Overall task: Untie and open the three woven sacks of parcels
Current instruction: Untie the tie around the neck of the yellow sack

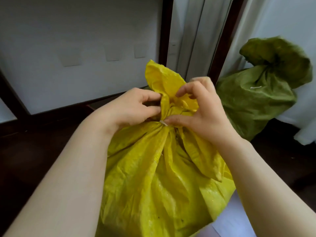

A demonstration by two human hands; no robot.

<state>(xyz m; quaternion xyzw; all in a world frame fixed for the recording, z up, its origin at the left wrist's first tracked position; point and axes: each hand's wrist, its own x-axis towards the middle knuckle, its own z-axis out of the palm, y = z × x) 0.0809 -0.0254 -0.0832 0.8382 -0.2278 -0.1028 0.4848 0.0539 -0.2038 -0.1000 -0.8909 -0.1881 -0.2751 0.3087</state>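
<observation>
The crinkled, glossy yellow woven sack (153,177) stands just before the person, its neck bunched under a thin white tie (163,123), contents hidden. The left hand (136,106) pinches the gathered neck; the right hand (203,117) grips it opposite, thumb at the tie. A tied green woven sack (253,106) sits behind, at right.

Near sack (153,177): on the floor (34,151), centre front, neck gathered on top.
Tie (163,123): round that neck, between the hands.
Left hand (133,106): grips the neck's left side, above the tie.
Right hand (201,113): grips the neck's right side, thumb tip at the tie.
Far sack (256,103): behind, to the right, apart.
Wall (77,48): behind, left.
</observation>
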